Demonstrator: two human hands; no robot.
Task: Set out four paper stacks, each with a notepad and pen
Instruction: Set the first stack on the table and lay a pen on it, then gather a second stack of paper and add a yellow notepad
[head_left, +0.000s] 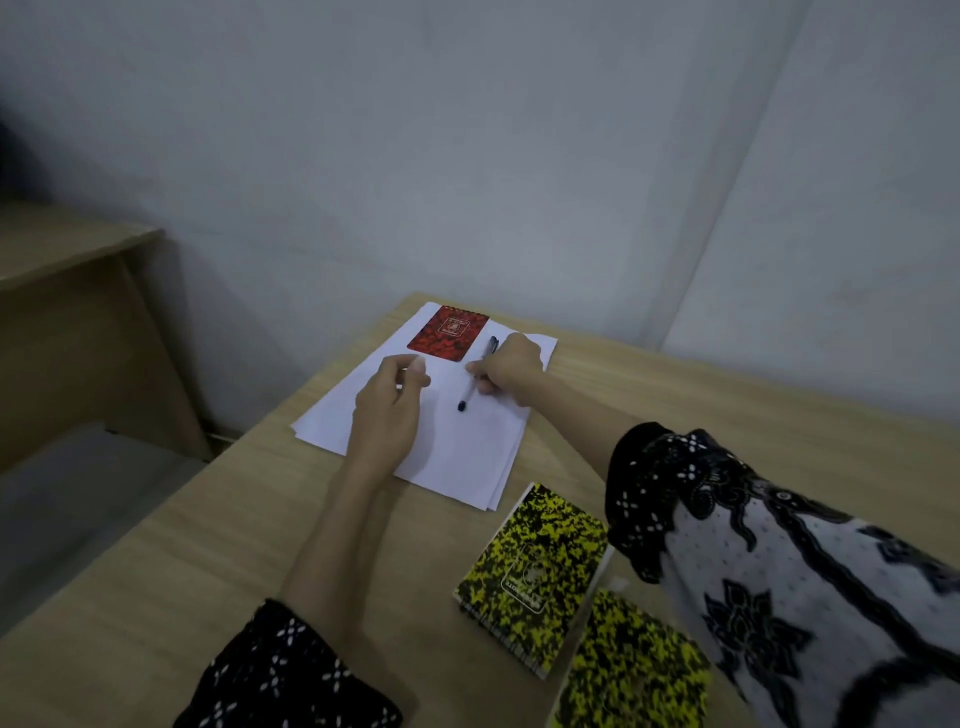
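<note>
Head view, looking down at a wooden tabletop (218, 525) pushed into a corner of plain pale walls.

Sitting at the far end: one stack of white paper (457, 441), slightly fanned at the near right corner. Lying on its far left corner: a red notepad (449, 332), spiral binding along the far edge, flat on the sheets.

Just right of the notepad, lying on the paper: a black pen (474, 385), angled with one end toward the wall and the other toward the camera. Gripping it around the middle: the right hand (506, 370), fingers curled over the barrel, knuckles up. Pen looking like it's touching the paper, though hard to be sure under the fingers.

Hovering over the left half of the stack: the left hand (387, 405), fingers loosely curled, thumb and fingertips close together near the notepad's near edge, holding nothing as far as visible. Touching the paper or not, can't tell.

Closer to the camera, right side of the tabletop: a yellow-and-black notepad (535, 577), lying flat just beside the stack's near corner. Partly tucked under the right sleeve (779, 561): a second yellow-and-black notepad (634, 670), next to the first.

Standing off to the left, well apart: another wooden desk (67, 291).
</note>
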